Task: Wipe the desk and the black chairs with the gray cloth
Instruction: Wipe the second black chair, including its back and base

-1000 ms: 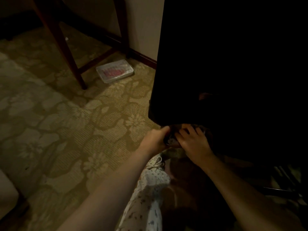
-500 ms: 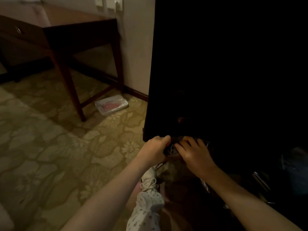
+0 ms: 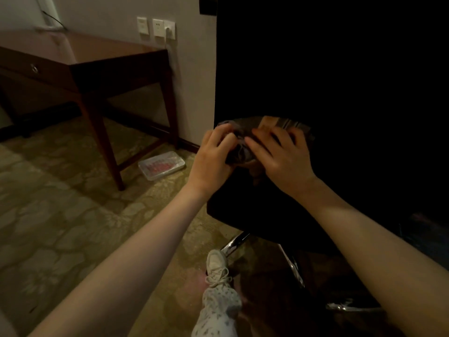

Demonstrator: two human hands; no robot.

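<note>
In front of the black chair (image 3: 328,81), I hold the gray cloth (image 3: 240,152) bunched between both hands: left hand (image 3: 212,159) pinching one edge, right hand (image 3: 281,158) spread over it; I judge I'm refolding before wiping the chair, desk (image 3: 102,59) well apart

A patterned carpet (image 3: 63,215) in dull green and beige covers the floor. A dark wooden desk (image 3: 102,59) stands on it against the wall, its near leg planted in the carpet; its top looks bare apart from glare at the far end. Just beside that leg, close to the skirting, a clear plastic box (image 3: 161,164) with something pink inside lies flat on the carpet. The chrome base (image 3: 237,242) of a black chair (image 3: 315,93) rests on the floor to the right. A white shoe (image 3: 217,263) stands on the carpet near the base.
</note>
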